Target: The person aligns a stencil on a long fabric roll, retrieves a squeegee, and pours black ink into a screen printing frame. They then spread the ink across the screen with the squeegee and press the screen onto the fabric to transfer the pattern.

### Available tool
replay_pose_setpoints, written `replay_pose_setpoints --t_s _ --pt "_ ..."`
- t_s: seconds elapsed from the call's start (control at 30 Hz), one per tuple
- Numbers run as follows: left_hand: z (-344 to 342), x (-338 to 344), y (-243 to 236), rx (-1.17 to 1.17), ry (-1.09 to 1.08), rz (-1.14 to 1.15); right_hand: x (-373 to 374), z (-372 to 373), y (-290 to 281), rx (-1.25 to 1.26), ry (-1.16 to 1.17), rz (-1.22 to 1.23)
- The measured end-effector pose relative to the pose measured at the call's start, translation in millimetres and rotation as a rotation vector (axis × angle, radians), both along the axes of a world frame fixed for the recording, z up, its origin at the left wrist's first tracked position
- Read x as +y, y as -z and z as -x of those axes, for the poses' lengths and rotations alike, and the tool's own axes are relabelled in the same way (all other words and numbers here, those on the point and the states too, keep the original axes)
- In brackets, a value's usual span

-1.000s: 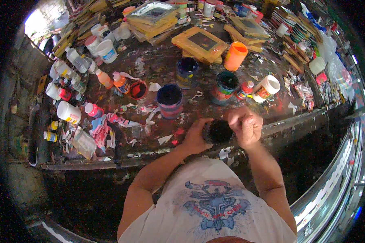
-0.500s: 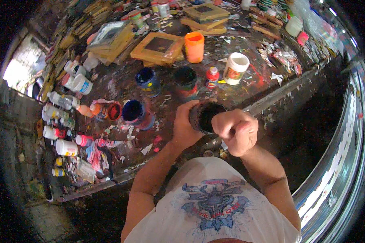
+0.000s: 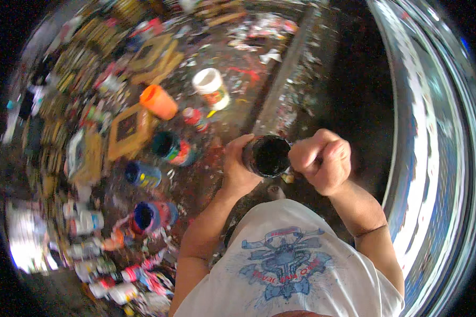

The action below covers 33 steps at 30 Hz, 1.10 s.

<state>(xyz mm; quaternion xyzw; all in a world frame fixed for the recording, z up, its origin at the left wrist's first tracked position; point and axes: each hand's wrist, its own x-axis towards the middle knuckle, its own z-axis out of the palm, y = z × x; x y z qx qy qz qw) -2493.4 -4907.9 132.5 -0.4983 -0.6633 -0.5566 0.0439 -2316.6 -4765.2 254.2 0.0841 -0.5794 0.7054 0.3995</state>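
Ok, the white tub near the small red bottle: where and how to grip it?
Probably around the outer wall, just below the rim, from the picture's right: the white tub looks round, open-mouthed and standing, and nothing blocks that side. The small red bottle and orange cup sit to its left, so that approach looks tighter.

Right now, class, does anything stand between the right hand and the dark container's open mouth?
Nothing visible does. The curled right hand is beside the open rim of the dark container, and the left hand holds its opposite side.
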Motion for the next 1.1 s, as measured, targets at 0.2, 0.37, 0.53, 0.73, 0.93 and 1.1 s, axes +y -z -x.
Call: replay_pose_setpoints --t_s 0.2,0.37,0.53,0.73,0.93,1.1 --pt "-37 16 3 -0.019 0.276 -0.039 -31 -65 8 -0.075 0.613 -0.195" --pt "-40 13 3 0.062 0.294 -0.097 -36 -111 2 -0.416 0.826 -0.934" --pt "-28 15 -9 0.233 0.278 0.0 -41 -153 -4 -1.006 0.68 -0.931" --pt "-28 25 -22 0.242 0.344 0.132 -10 -167 -28 -0.757 0.574 -1.466" --pt "-44 31 -42 0.345 0.346 0.231 14 -189 -27 -0.546 0.733 -1.592" --pt "-59 35 -64 0.479 0.315 0.195 18 -201 -11 -0.813 0.578 -1.158"
